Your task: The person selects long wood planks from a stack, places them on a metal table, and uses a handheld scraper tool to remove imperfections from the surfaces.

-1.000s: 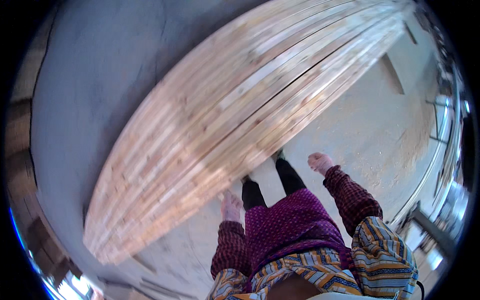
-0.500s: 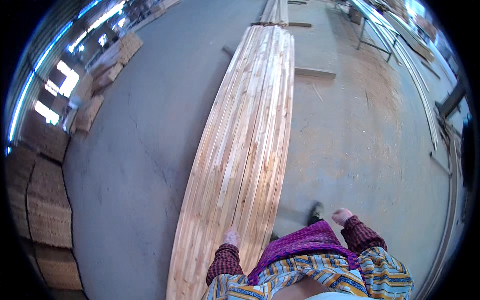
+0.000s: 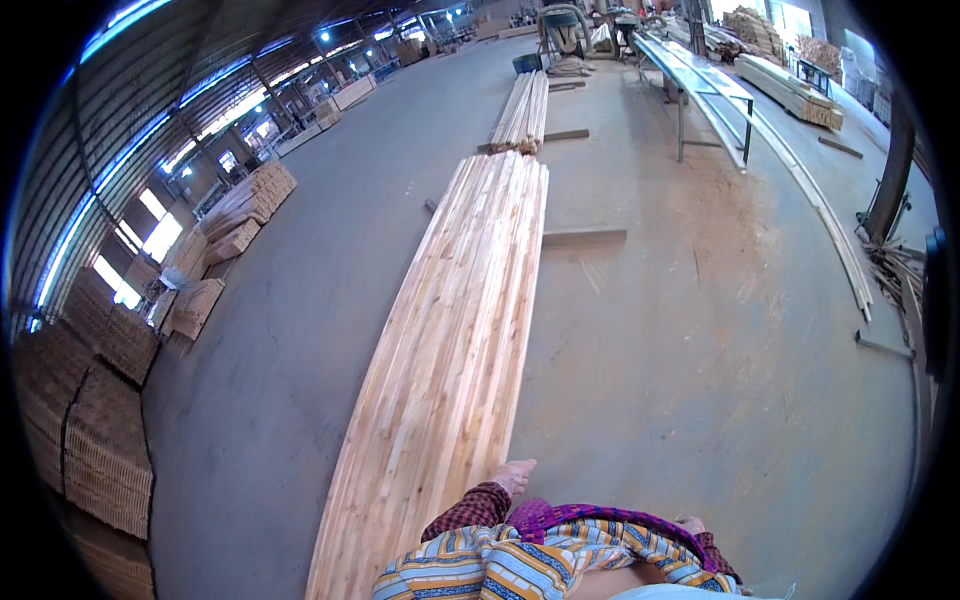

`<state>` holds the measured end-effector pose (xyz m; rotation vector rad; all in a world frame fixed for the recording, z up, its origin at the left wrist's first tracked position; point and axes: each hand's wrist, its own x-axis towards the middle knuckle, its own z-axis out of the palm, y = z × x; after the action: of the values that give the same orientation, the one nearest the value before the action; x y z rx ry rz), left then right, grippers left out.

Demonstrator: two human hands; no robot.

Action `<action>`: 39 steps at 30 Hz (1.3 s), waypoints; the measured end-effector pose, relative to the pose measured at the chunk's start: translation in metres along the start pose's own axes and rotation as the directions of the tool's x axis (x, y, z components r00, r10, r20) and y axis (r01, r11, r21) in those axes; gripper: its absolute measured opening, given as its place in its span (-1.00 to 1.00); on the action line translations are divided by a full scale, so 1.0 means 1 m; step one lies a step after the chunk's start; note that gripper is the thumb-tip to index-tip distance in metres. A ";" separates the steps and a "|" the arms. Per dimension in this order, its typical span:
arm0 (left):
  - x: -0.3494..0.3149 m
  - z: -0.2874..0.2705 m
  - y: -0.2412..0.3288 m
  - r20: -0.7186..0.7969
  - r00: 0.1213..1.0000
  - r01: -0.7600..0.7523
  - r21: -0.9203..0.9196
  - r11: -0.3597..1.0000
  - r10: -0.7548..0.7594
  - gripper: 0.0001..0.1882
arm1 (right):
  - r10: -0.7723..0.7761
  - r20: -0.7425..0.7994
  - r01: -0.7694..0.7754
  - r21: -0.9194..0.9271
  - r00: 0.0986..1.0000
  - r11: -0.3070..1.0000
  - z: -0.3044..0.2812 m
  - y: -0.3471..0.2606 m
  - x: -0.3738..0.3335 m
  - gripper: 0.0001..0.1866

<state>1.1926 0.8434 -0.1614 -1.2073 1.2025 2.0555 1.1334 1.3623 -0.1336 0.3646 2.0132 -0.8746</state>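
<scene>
A long stack of pale wooden strips (image 3: 430, 350) runs away from me along the floor, lying to my left. My left hand (image 3: 513, 476) is beside the near part of its right edge, with fingers stretched out to the right and nothing visible in them. Whether it touches the strips cannot be made out. My right hand (image 3: 690, 525) hangs low by my side, mostly hidden behind my clothing and the purple cloth (image 3: 600, 512) at my waist; its fingers do not show clearly.
A second bundle of strips (image 3: 520, 110) lies beyond the stack. Wooden bearers (image 3: 585, 237) stick out at its right. Far right stand a metal-legged table (image 3: 700, 85), long pale rails (image 3: 820, 220) and a dark post (image 3: 893, 175). Stacked timber (image 3: 110, 450) lines the left.
My view has tilted up, showing more of the hall. My left hand has swung right, from over the strips to beside their edge. My right hand has dropped back toward my body.
</scene>
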 end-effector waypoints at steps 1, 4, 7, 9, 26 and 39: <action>0.011 0.027 0.012 0.082 0.997 -0.013 0.030 0.999 0.010 -0.80 | 0.014 0.003 -0.014 0.099 1.000 0.995 -0.026 -0.012 0.004 -0.73; 0.028 0.141 0.058 -0.020 0.997 -0.063 0.288 0.956 0.072 -0.86 | 0.034 -0.045 -0.019 0.298 0.998 0.954 -0.090 0.033 0.071 -0.78; 0.097 0.162 0.067 0.064 0.997 -0.055 0.410 0.911 0.031 -0.76 | 0.094 -0.005 -0.081 0.469 0.996 0.880 -0.138 0.074 0.150 -0.80; 0.140 0.189 0.071 0.028 1.000 -0.011 0.549 0.836 -0.005 -0.70 | 0.131 -0.006 -0.107 0.539 0.991 0.835 -0.174 0.085 0.176 -0.78; 0.414 0.757 0.357 0.334 0.930 -0.359 0.735 0.575 0.154 -0.63 | 0.482 -0.262 -0.306 0.506 0.836 0.806 -0.369 0.140 0.249 -0.54; 0.581 0.869 0.308 0.402 0.866 -0.447 0.889 0.098 0.298 -0.75 | 0.325 -0.388 -0.116 0.473 0.863 0.873 -0.875 0.174 0.456 -0.82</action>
<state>0.2787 1.4148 -0.3246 -0.0640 2.3715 0.9782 0.4334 2.0664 -0.2699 1.1375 2.1134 -1.1681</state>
